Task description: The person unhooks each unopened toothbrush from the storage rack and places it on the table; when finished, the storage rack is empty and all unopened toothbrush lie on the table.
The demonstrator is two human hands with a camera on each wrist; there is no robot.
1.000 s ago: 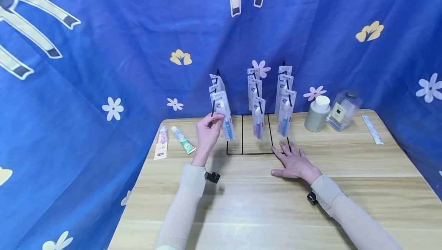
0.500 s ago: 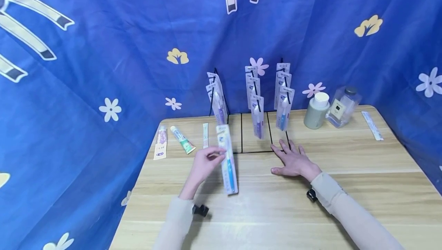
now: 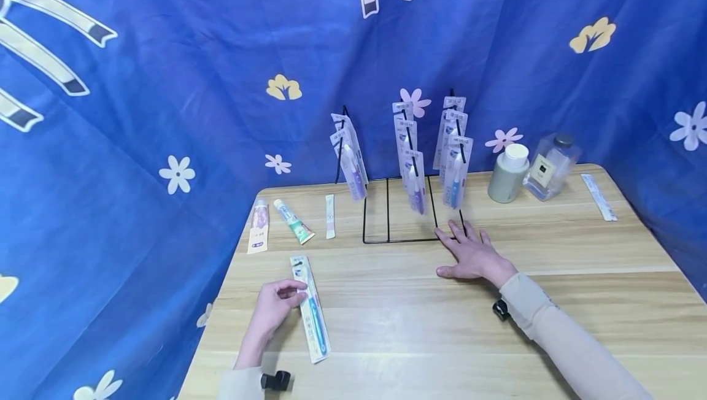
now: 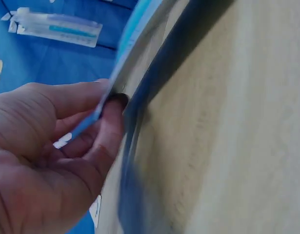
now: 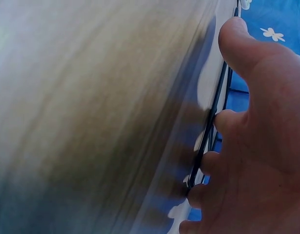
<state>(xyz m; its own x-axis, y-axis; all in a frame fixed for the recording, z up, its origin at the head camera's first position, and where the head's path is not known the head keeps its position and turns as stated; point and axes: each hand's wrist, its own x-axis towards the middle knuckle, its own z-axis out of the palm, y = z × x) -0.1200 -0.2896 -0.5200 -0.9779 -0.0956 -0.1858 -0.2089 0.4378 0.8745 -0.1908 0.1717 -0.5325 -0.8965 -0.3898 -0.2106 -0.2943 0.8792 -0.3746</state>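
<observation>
My left hand point(image 3: 276, 305) pinches a packaged blue toothbrush point(image 3: 316, 320) by its left edge, low over the front left of the table. In the left wrist view, thumb and fingers grip the thin edge of the pack, close above the wood and its shadow. My right hand point(image 3: 474, 257) lies with fingers spread, fingertips at the front right corner of the black wire rack point(image 3: 405, 241). From the right wrist, the fingertips point(image 5: 222, 119) touch the rack's front wire. Packaged toothbrushes hang on three hooks: purple ones point(image 3: 353, 170) left, more purple point(image 3: 415, 179) midway, blue point(image 3: 456, 173) right.
To the left lie a purple toothpaste tube point(image 3: 259, 228), a green-and-white tube point(image 3: 294, 221) and a slim sachet point(image 3: 330, 216). Back right stand a grey-green bottle point(image 3: 508, 176) and a clear bottle point(image 3: 547, 170), near another slim packet point(image 3: 599, 197). A blue curtain point(image 3: 221, 81) hangs behind.
My left hand has taken the front blue toothbrush off the left hook and carried it down and left to the tabletop, exposing a purple one behind. My right hand stays on the rack.
</observation>
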